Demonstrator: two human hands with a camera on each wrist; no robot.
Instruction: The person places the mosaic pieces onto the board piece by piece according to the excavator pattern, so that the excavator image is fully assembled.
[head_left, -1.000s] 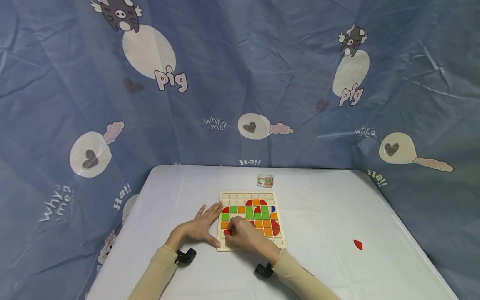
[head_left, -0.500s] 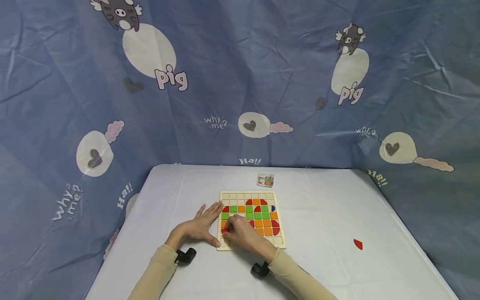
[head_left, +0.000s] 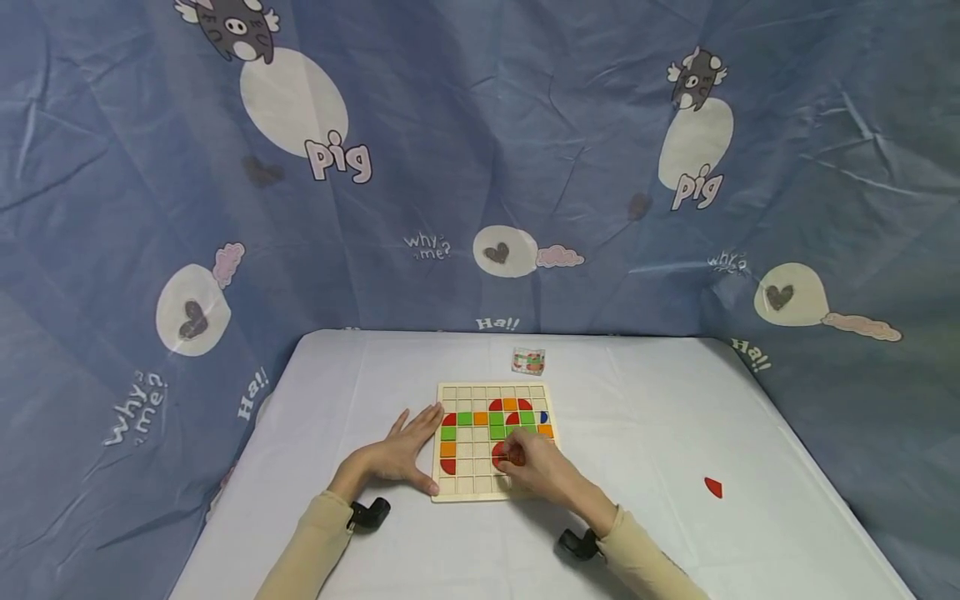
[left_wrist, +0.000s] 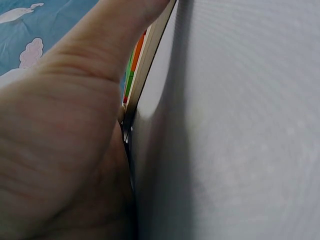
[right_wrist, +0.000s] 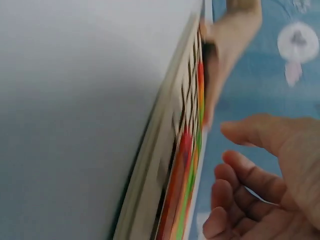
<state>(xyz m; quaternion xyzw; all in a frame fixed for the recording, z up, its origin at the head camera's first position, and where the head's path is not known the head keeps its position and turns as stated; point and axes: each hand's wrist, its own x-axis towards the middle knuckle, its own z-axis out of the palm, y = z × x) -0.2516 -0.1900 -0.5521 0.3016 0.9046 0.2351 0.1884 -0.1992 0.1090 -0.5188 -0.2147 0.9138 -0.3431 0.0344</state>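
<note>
A square wooden grid board (head_left: 465,487) lies on the white table, with red, orange and green flat pieces in several cells. At its left edge rests my left hand (head_left: 401,454), fingers spread and thumb touching the lower left corner; the left wrist view shows mostly its palm side (left_wrist: 60,130). My right hand (head_left: 551,471) is over the board's lower right, covering some pieces beside a red rounded piece (head_left: 498,456). In the right wrist view, the right hand (right_wrist: 270,175) has thumb and fingers apart with nothing between. A red quarter-round piece (head_left: 447,467) sits in the left column.
Behind the board lies a small printed pattern card (head_left: 528,361). One loose red piece (head_left: 714,487) is on the table far to the right. A small blue piece (head_left: 543,417) lies on the board's right side. A blue patterned cloth (head_left: 420,183) hangs behind the table.
My right hand has let go of the red quarter-round piece at the board's lower left and moved right, uncovering the left and middle cells. The left hand stays at the edge.
</note>
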